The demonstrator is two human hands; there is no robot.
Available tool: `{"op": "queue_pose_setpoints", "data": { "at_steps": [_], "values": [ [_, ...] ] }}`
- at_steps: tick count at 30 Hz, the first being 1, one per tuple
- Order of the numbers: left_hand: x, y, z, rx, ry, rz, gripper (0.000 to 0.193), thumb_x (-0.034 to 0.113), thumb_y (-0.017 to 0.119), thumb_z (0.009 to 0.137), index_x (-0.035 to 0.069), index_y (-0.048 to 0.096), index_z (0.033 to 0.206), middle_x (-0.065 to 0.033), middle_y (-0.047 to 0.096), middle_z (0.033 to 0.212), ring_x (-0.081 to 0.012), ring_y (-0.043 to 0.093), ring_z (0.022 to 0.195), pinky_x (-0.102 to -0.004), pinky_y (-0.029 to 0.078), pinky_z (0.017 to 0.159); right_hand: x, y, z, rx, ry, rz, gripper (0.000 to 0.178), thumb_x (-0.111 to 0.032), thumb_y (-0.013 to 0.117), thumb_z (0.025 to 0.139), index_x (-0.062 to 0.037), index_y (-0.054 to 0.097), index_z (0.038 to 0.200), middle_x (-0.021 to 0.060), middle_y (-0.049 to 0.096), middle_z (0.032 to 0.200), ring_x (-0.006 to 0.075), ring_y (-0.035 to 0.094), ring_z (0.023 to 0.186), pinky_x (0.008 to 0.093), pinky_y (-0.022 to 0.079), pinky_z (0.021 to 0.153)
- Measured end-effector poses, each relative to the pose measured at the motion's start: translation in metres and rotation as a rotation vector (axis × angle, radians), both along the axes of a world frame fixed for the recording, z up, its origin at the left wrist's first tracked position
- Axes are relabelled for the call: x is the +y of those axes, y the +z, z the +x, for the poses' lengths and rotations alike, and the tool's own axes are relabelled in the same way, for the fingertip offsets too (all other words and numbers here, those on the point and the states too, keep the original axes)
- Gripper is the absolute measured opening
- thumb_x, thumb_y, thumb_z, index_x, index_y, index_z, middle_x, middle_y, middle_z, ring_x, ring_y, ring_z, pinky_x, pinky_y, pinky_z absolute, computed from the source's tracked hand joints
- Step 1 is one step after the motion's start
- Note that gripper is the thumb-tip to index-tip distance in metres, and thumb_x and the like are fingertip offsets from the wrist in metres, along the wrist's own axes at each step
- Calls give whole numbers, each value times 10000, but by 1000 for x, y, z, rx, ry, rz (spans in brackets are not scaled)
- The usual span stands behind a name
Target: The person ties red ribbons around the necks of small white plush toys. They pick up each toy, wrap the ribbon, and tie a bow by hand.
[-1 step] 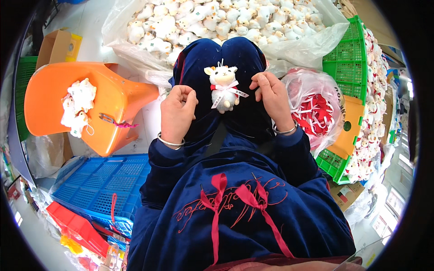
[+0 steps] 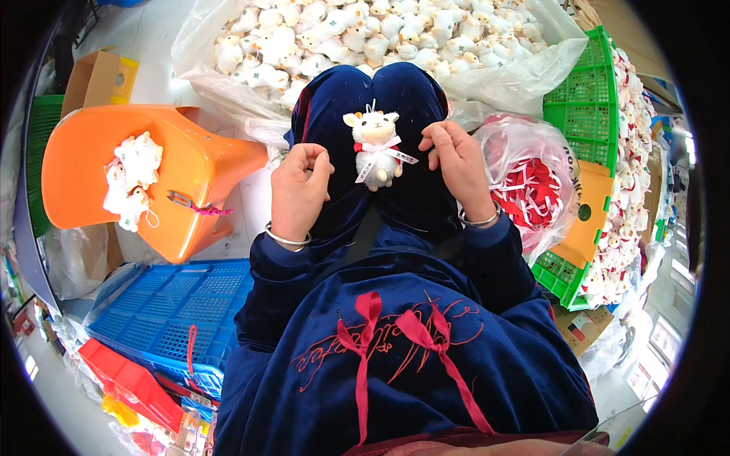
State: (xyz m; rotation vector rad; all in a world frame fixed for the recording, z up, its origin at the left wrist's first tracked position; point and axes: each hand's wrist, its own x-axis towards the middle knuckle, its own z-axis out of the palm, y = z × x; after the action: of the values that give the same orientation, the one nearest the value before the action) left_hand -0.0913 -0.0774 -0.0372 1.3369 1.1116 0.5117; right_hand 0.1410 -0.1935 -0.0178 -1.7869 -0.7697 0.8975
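Observation:
A small plush lamb (image 2: 375, 148) lies face up on my lap, head toward my knees. It has a cream face, a white fluffy body, red at its sides, a hanging loop on its head and a white printed ribbon bow (image 2: 380, 147) at the neck. My left hand (image 2: 299, 182) is beside it on the left, fingers curled in with the thumb against them, and no object shows in it. On the other side my right hand (image 2: 458, 163) hovers with loosely bent fingers, slightly apart, holding nothing visible. Neither hand touches the lamb.
An orange stool (image 2: 84, 175) at left bears plush toys (image 2: 135, 171) and thread snips (image 2: 182, 199). Beyond my knees is a large plastic bag (image 2: 201, 45) of plush toys. At right are a bag of red, white-ribboned pieces (image 2: 532, 190) and a green crate (image 2: 582, 99). Lower left sits a blue crate (image 2: 175, 304).

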Motion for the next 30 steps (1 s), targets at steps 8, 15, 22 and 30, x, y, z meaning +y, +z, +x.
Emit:
{"op": "queue_pose_setpoints", "data": {
  "at_steps": [8,15,22,30],
  "values": [
    [-5,-3,33,-13,-134,126,225,188,695,971,-37,694,983,-88,710,775,-122,641,627,-284,505,595,9,19,-29,-460,320,-81,505,-316,812,802,-3,629,1152,152,650,1006,335,670,857,415,547,719],
    [-4,-11,40,-13,-129,82,221,174,684,965,-46,674,944,-141,707,777,-164,659,638,-319,523,616,18,19,-43,-629,373,-204,595,-422,829,753,-15,598,1121,155,601,1029,371,673,889,453,557,728],
    [-2,-7,38,58,-198,385,208,175,650,980,-25,703,1001,-114,696,813,-163,640,733,-312,509,689,17,2,-55,-600,216,-116,577,-424,803,785,-29,585,1145,199,627,1042,402,689,888,480,570,730],
    [17,2,32,-138,-151,85,210,247,596,1055,48,646,1009,-23,696,926,-71,655,693,-171,423,530,2,-2,7,-445,215,210,584,-330,763,754,9,604,1202,197,647,1072,368,666,939,422,540,855]
  ]
}}
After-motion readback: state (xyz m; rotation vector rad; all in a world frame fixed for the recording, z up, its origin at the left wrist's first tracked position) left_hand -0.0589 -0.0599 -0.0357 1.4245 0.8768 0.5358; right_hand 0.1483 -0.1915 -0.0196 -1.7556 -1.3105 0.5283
